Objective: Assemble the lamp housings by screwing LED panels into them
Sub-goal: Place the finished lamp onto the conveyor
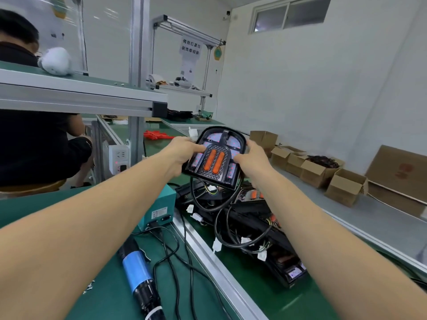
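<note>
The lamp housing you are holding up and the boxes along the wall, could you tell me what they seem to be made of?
The lamp housing, gripped by the left hand and right hand, looks like glossy black moulded plastic with translucent orange inserts; highlights glint on its rim. The boxes look like plain brown corrugated cardboard, matte, flaps open.

Bare forearms, no sleeves, two ungloved hands

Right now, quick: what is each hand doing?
Left hand: fingers gripping the lamp housing by its left edge.
Right hand: gripping its right edge.
</note>
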`<state>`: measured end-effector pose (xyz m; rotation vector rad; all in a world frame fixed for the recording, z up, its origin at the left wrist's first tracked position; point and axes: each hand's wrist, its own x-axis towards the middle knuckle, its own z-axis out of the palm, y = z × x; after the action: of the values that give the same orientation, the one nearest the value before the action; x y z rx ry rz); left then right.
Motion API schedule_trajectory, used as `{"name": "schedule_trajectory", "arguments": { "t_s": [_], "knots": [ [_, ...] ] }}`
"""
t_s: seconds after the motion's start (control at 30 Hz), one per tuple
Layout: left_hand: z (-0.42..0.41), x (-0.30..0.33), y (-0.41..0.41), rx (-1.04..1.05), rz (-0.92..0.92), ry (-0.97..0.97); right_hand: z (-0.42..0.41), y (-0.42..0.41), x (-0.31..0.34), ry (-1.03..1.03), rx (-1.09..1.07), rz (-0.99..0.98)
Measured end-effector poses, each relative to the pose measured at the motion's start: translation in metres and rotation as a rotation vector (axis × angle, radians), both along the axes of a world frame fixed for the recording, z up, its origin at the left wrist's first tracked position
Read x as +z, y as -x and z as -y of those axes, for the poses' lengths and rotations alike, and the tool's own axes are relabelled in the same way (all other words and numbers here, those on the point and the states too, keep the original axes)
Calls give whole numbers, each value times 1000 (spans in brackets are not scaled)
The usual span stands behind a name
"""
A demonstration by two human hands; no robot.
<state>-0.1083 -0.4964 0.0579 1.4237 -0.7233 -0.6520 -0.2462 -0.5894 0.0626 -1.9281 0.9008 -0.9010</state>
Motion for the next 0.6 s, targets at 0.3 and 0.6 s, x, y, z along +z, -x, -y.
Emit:
{"name": "schedule_trajectory", "arguments": {
  "t_s": [0.3, 0.6],
  "knots": [
    [11, -49, 26, -253, 501, -176, 64, -3, -19, -127, -183, -240],
    [31, -79, 39, -287, 892, -327, 79, 0, -33, -226, -170, -404]
  ]
}}
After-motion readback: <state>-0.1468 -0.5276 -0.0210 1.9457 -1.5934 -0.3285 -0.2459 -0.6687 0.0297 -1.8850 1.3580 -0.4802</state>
